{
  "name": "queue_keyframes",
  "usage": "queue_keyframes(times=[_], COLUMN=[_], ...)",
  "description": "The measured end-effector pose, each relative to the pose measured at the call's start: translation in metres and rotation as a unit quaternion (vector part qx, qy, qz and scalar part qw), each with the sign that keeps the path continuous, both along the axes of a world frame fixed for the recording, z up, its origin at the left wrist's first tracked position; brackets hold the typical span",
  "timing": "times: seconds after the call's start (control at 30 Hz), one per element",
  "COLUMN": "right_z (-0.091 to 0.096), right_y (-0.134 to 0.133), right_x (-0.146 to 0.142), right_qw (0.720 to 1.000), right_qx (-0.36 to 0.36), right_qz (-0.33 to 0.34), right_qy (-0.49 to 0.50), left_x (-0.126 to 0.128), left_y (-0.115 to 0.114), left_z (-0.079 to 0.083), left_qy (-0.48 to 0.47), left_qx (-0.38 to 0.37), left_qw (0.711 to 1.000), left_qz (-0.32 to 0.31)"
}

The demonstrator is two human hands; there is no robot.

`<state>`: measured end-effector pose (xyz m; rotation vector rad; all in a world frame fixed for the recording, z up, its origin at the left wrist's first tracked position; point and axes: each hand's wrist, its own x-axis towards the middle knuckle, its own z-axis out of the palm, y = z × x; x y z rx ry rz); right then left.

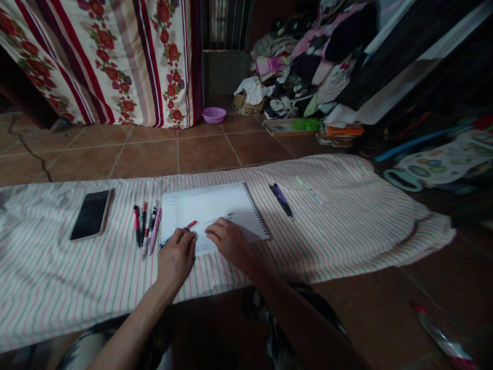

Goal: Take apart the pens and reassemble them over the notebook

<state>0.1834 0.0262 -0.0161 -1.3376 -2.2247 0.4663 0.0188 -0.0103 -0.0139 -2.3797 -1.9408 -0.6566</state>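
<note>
A spiral notebook (210,205) lies open on a pink-striped cloth (346,226) spread over a low surface. My left hand (176,257) rests at the notebook's lower left corner, fingers curled around a red-tipped pen (190,225). My right hand (228,239) lies on the page beside it, fingers bent, pinching a thin pen (223,218) whose tip points up the page. Several pens (147,228) lie in a row just left of the notebook. Two dark pens (282,200) lie to its right.
A black phone (91,214) lies face up on the cloth at left. Behind are a tiled floor (192,149), a floral hanging cloth (115,56), a purple bowl (214,114) and a heap of clothes (308,61). A red-capped object (439,334) lies at lower right.
</note>
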Motion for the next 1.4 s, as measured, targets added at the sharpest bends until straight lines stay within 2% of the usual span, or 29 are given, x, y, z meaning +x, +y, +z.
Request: queue_keyframes(times=[1.4], right_z=[0.0044], right_y=[0.0005], right_x=[-0.0026], right_qw=[1.0], right_qx=[-0.009], right_qz=[0.009], right_qy=[-0.022], left_x=[0.0001], left_y=[0.0018], left_z=[-0.0044], left_qy=[-0.006], left_qx=[-0.009], left_qw=[1.0], left_qz=[0.003])
